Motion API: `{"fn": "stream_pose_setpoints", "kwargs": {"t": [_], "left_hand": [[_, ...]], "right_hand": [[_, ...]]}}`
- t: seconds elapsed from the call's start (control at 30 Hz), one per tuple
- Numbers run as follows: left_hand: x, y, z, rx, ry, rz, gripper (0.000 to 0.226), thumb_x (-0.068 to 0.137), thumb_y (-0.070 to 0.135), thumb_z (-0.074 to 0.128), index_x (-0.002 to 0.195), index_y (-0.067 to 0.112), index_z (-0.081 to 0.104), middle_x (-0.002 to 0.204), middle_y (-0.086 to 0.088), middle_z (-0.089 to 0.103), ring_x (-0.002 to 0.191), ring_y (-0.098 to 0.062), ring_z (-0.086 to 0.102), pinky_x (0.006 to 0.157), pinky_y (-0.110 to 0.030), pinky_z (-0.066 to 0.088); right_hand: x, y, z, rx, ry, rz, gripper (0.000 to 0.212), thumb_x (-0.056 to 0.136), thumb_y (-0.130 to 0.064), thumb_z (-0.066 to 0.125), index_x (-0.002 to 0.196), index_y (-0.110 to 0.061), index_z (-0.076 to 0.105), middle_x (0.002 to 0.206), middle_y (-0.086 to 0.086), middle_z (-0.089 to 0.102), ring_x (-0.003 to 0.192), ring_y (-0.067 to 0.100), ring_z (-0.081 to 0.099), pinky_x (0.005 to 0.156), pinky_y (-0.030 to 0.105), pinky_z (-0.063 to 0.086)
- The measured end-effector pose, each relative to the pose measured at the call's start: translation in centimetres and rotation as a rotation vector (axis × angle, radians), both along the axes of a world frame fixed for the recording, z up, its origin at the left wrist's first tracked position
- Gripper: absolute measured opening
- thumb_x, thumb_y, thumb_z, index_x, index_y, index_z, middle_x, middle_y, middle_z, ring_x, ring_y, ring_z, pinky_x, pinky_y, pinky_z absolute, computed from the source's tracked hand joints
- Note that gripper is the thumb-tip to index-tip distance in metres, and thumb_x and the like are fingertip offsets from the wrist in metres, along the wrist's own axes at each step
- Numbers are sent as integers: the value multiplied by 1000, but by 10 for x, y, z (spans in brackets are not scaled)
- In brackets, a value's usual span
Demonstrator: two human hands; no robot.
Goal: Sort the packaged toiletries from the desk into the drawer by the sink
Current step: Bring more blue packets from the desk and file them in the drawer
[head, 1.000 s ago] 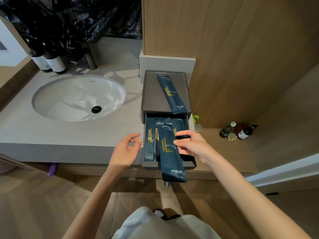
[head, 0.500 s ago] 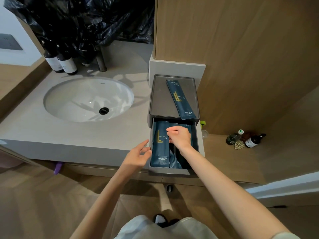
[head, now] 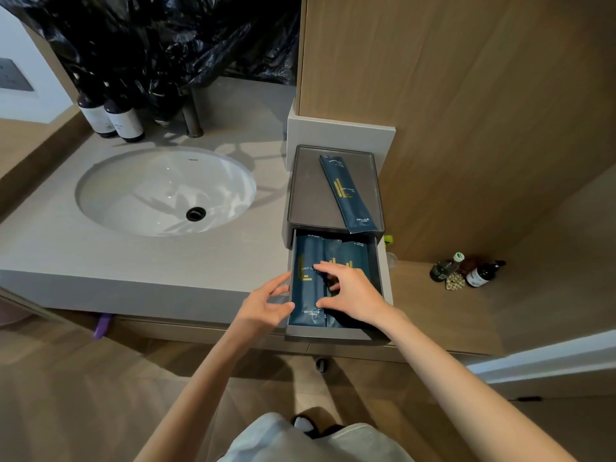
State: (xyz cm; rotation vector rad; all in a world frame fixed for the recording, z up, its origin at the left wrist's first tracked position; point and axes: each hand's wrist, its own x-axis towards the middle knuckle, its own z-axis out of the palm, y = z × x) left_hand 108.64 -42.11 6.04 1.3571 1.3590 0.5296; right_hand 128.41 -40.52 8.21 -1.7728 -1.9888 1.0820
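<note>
Right hand point(head: 353, 295), fingers spread, presses dental kit packets point(head: 308, 291) in open drawer point(head: 333, 334); left hand point(head: 266, 303) (fingers spread) touches its left wall.

Dental kit pkts point(head: 305, 295): 1 atop drawer unit point(head: 310, 195), 3 visible in drawer point(head: 333, 333). Labelled bottles point(head: 125, 123): 2 by sink point(head: 133, 195), 2 on low shelf point(head: 433, 311).

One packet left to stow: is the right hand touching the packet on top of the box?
Apart. Head view: the right hand is down in the open drawer; the packet lies on the box lid, a clear gap between them.
</note>
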Motion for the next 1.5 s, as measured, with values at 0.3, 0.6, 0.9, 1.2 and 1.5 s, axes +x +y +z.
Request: {"fn": "stream_pose_setpoints", "kwargs": {"t": [0.3,0.6,0.9,1.2,1.5], "left_hand": [[0,1,-3,30,-20,14,61,88,14,62,143,28,39,142,-6,49,115,-12,56,97,-39,51],[-1,3,-3,76,-17,21,54,87,14,64,137,28,46,133,-3,58,109,-14,63,99,-39,50],[9,40,27,423,121,92,45,94,21,53,139,26,45,139,5,48,119,-6,46,103,-28,39],[32,90,27,628,622,-199,53,97,43,40,147,30,31,153,4,35,145,-21,22,116,-35,19],[28,95,25,606,614,-265,50,99,30,40,148,27,29,153,3,34,145,-20,20,119,-35,14]], "right_hand": [[-6,9,-9,16,-294,232,92,78,-31,77,151,-12,25,160,3,18,148,19,13,118,28,11],[6,9,5,133,-246,205,52,91,-28,62,140,-22,48,151,-3,40,138,17,38,114,35,28],[41,57,40,467,-165,-227,34,93,-25,59,126,-18,56,131,-1,55,124,19,42,102,28,34],[33,109,27,220,-219,-369,62,85,-38,67,139,-21,41,144,6,43,130,31,36,107,44,33],[30,123,29,150,-205,-401,64,74,-29,74,130,-27,42,139,4,39,120,33,48,99,45,35]]}}
